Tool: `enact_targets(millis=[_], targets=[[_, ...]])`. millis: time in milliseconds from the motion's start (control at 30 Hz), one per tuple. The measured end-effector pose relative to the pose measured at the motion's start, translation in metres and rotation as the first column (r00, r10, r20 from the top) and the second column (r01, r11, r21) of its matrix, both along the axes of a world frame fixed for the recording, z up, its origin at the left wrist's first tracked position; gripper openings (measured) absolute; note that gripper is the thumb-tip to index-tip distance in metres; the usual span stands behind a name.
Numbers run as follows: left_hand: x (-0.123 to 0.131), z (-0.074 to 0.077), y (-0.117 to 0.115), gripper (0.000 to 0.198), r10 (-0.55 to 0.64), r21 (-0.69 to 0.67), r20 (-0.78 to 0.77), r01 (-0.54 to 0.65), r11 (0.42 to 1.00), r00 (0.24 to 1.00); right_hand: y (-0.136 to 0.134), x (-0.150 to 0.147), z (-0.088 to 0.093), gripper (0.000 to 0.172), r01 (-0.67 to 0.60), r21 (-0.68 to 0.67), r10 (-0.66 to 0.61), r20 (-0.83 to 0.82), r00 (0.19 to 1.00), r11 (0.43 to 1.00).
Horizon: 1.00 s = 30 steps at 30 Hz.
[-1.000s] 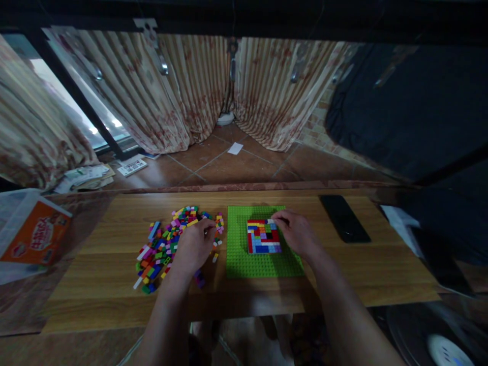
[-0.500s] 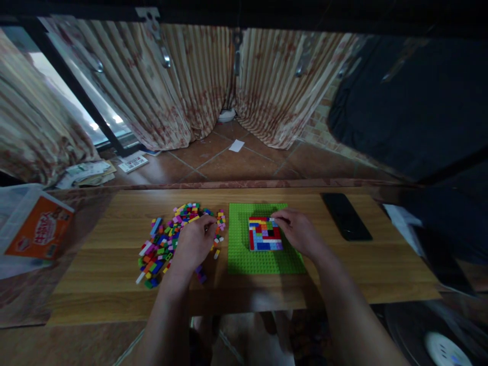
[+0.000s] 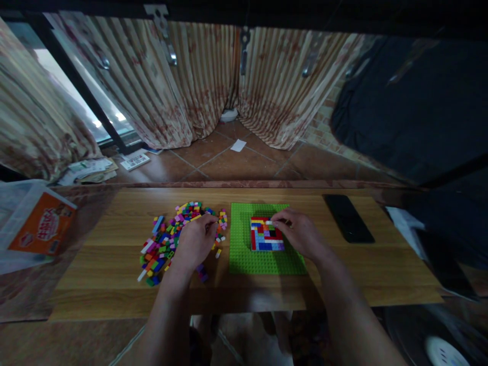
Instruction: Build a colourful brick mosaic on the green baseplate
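A square block of multicoloured toy bricks [image 3: 263, 245] stands on the green baseplate [image 3: 240, 262]. At its upper right corner, my right hand [image 3: 297, 230] pinches a small white brick [image 3: 269, 222] right over the block; whether it touches the bricks below I cannot tell. My left hand [image 3: 196, 241] is over the right side of a heap of loose bricks [image 3: 162, 249], thumb and fingertips closed together. What those fingers hold, if anything, is hidden. A few loose bricks [image 3: 222, 218] lie between that hand and the baseplate.
A black phone [image 3: 348, 218] lies on the wooden table [image 3: 114, 244] right of the baseplate. At the far left stands a clear plastic box [image 3: 23, 193] with an orange label. A dark tablet-like object [image 3: 444, 264] sits past the table's right edge.
My right hand has moved the white brick slightly left and down over the block's upper right part. My left hand stays in the same pose. The whole view has shifted slightly.
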<state>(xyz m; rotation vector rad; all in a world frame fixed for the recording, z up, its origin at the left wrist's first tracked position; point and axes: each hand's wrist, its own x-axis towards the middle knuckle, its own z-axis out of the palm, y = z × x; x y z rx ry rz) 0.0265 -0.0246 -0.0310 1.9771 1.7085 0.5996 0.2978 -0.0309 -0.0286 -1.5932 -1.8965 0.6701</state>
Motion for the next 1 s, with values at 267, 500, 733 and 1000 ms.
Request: enact_targets(millis=[267,500,733,1000], targets=[[-0.002,0.000,0.000,0.027,0.021,-0.002,0.006,-0.021,1.000,1.000,0.005,-0.004,-0.007,0.009,0.051,0.033,-0.052,0.034,0.998,0.998],[-0.002,-0.001,0.000,0.026,0.024,0.005,0.013,-0.024,1.000,1.000,0.009,-0.005,-0.014,0.014,0.175,-0.032,-0.177,-0.055,0.983,0.984],[-0.004,0.002,-0.002,0.026,0.016,0.006,0.009,-0.016,1.000,1.000,0.012,-0.007,-0.013,0.021,0.197,-0.234,-0.230,-0.124,0.965,0.952],[-0.005,0.000,-0.001,0.025,0.040,0.014,0.011,-0.041,0.999,0.999,0.012,-0.002,-0.015,0.020,0.157,-0.220,-0.206,-0.224,0.953,0.963]])
